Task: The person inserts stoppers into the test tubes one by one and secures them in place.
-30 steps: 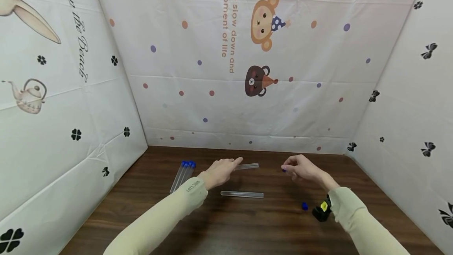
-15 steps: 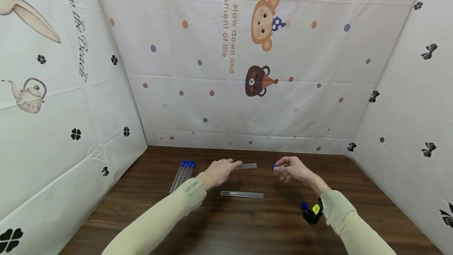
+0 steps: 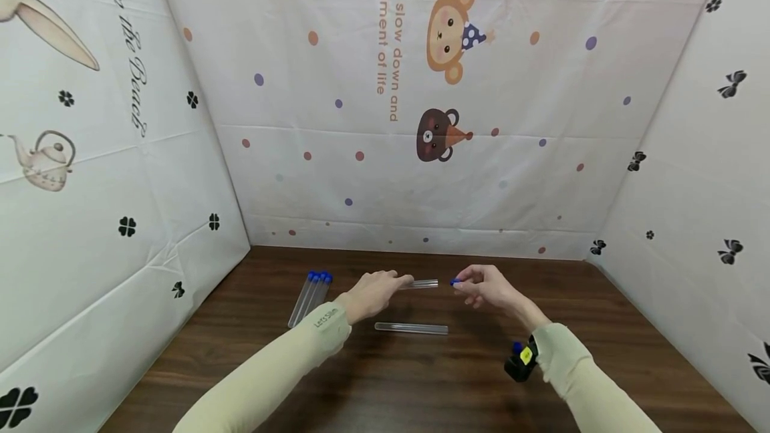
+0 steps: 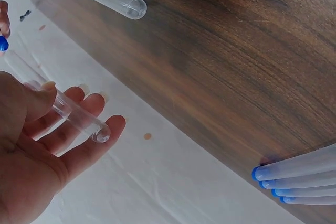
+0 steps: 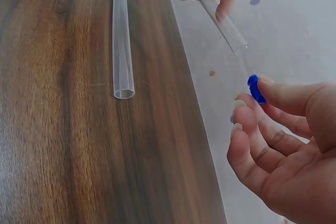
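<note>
- Held tube (image 4: 81,118): clear, smooth, thin-walled cylinder with one rounded end; at the far middle, slanting above the table (image 3: 457,386) in the left wrist view.
- Cap (image 5: 255,88): small, blue, ridged; just right of the held tube's mouth, apart from it.
- Loose tube (image 3: 412,329): clear, lying left to right on dark, streaked wood, nearer than the hands.
- Capped tubes (image 3: 309,299): four, side by side at left, blue caps at the far end.
- Left hand (image 3: 373,293): back upward, gripping the held tube between thumb and fingers.
- Right hand (image 3: 490,286): reaching in from near right; thumb and finger pinch the cap, other fingers loosely bent.
- Held tube's left part hidden by the left hand in the head view; spare cap (image 3: 517,347) partly behind the wrist camera (image 3: 519,365); capped tubes cut off in the left wrist view.
</note>
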{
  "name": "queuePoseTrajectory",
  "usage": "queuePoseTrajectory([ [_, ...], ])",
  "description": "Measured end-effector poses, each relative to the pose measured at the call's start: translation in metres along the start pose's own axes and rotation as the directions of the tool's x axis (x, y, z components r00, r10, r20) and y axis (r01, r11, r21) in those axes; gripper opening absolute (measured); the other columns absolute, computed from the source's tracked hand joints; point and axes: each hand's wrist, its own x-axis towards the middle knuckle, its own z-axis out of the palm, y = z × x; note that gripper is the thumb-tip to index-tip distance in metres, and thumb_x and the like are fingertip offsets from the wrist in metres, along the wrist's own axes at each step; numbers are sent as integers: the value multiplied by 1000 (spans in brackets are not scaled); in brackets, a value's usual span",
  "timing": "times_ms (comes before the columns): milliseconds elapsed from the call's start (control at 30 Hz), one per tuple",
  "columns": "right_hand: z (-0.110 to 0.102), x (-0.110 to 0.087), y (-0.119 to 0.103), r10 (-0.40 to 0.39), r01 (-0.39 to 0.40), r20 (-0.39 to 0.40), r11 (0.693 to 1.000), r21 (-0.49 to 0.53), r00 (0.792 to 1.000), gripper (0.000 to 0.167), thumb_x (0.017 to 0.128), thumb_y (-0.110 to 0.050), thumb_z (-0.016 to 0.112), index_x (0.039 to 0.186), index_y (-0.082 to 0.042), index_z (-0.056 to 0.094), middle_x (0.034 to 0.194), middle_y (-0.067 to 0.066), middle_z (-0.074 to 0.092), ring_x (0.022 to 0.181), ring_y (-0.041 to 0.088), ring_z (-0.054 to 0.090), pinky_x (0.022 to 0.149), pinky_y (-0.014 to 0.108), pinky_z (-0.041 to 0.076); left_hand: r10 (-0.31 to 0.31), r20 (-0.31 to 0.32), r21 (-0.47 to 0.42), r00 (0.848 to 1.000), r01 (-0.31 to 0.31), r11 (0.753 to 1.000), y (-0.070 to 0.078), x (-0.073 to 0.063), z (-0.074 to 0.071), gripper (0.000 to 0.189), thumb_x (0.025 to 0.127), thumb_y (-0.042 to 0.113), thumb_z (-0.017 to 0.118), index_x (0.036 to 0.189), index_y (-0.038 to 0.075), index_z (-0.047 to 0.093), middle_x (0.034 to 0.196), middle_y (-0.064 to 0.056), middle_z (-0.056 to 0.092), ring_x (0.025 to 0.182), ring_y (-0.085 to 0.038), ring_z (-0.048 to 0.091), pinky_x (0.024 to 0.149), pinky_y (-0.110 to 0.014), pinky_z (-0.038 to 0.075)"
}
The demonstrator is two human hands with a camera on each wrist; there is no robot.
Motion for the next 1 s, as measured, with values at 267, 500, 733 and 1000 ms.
queuePoseTrajectory([
  [267, 6, 0, -3, -8, 8, 4, 1000, -13, 1000, 36, 91, -20, 66, 114, 6, 58, 100, 23, 68, 71, 22, 65, 60, 34, 55, 11, 4, 8, 1000, -11, 1000, 3, 3, 2, 58, 87, -1, 64, 135, 27, 51, 112, -4, 69, 87, -19, 68, 56, -30, 53],
  [500, 9, 3, -4, -6, 6, 6, 1000, -10, 1000, 33, 91, -20, 67, 112, 5, 59, 94, 16, 70, 67, 20, 65, 58, 29, 54, 12, 20, -10, 1000, -12, 1000, 4, 4, 2, 58, 86, -1, 64, 135, 27, 50, 115, -4, 68, 89, -19, 68, 57, -29, 52],
  [733, 11, 5, -2, -9, 9, 19, 1000, -2, 1000, 32, 90, -18, 68, 110, 5, 60, 90, 10, 71, 68, 23, 66, 56, 26, 53, 18, 18, -23, 1000, -17, 1000, 5, 5, 3, 58, 86, -1, 64, 135, 28, 50, 110, -4, 68, 83, -18, 67, 57, -29, 52],
  [1000, 10, 5, -2, -23, 23, 35, 1000, 9, 999, 28, 93, -16, 64, 111, 5, 62, 100, 27, 69, 66, 18, 65, 57, 26, 54, 39, 29, -47, 999, -37, 998, 6, 6, 1, 60, 86, -3, 65, 136, 26, 49, 112, -3, 68, 80, -15, 65, 56, -25, 50],
])
